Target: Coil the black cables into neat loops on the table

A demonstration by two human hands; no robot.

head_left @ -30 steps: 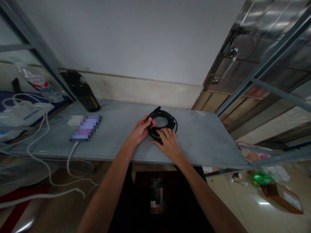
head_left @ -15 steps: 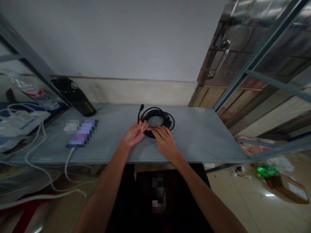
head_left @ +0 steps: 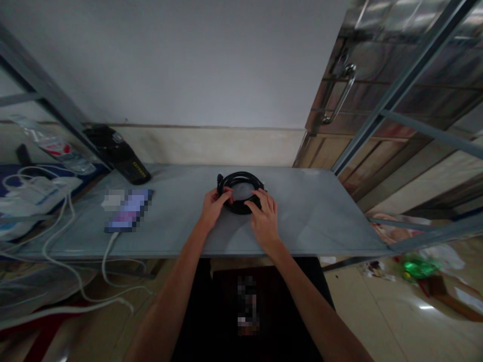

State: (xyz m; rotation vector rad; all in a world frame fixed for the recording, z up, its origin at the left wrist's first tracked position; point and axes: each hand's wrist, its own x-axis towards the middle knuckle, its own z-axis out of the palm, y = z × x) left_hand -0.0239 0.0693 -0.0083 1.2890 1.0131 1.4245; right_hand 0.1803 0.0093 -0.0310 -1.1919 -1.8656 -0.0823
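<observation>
A coiled black cable (head_left: 241, 206) lies on the grey tabletop (head_left: 313, 216), its loops gathered into a ring. One dark plug end (head_left: 220, 178) sticks up at the coil's far left. My left hand (head_left: 215, 203) grips the left side of the ring, thumb on the inside and fingers curled behind it. On the right side, my right hand (head_left: 264, 211) has its thumb and fingers closed around the loops. The undersides of the loops and some fingertips are hidden.
A phone (head_left: 130, 208) with a white charging cord lies at the left, a black bottle (head_left: 123, 156) behind it. Further left are a clear plastic bottle (head_left: 56, 146) and white cables. Metal frame posts (head_left: 362, 136) rise at the table's sides.
The loose loops and plug end have drawn in, making the ring tidier. My right hand has shifted from the coil's front to its right side; my left hand now grips its left side.
</observation>
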